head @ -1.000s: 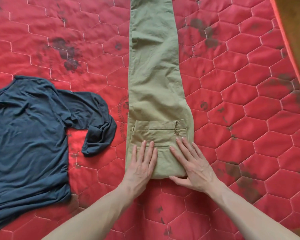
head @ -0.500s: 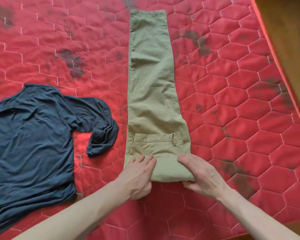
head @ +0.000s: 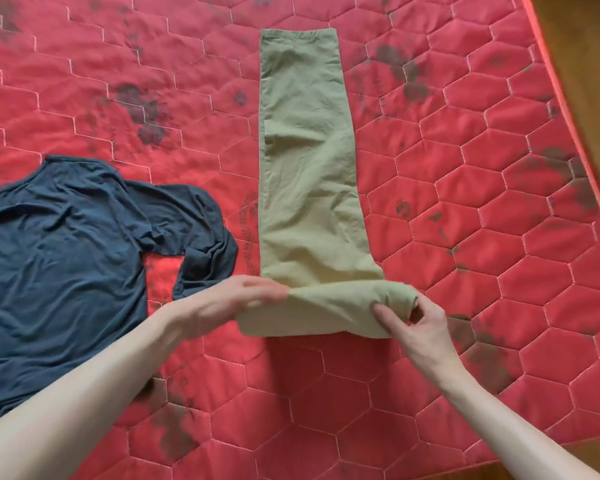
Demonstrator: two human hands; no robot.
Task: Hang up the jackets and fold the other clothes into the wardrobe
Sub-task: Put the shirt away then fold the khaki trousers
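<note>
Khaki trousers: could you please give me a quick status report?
Both hands on the khaki trousers: left hand blurred, grip unclear; right hand pinches the rolled end. Legs flat on red mattress. Navy shirt alongside, apart.

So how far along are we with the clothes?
Early on. Nothing looks finished and no wardrobe is in view. In hand: the trousers lie lengthwise on the mattress, their near end turned into a first roll or fold, which the right hand pinches while the left hand touches its other end. Left: most of the trousers' length, then the untouched blue shirt.
</note>
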